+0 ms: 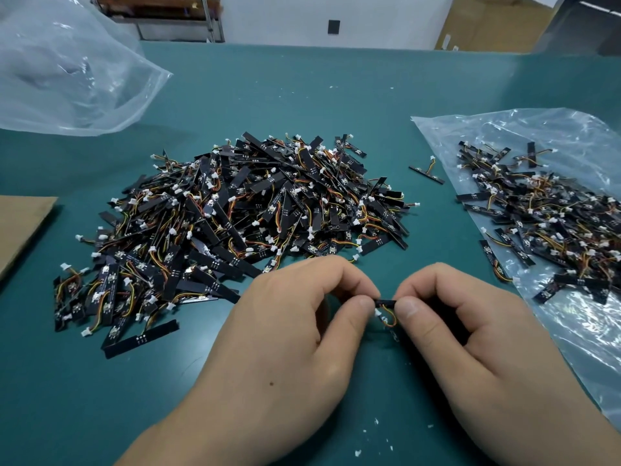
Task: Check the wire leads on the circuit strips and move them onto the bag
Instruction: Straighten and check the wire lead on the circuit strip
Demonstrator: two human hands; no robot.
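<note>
Strip [385, 301]: over the table [302, 95], between pile [235, 223] and bag [571, 136].
Fingers [361, 306]: my left hand [292, 331] and right hand [463, 331] each pinch an end.
Done: smaller heap [544, 223] on bag.
Left: most, I judge.

Both hands sit low in the centre, backs up, forearms entering from the bottom edge. Left hand [285, 331] has its fingers curled, thumb and index pinching the left end of a small circuit strip [385, 301]. Right hand [463, 338] mirrors it, pinching the right end, other fingers curled under. Thumb tips are close together, nails facing the camera. The hands don't touch each other.
</note>
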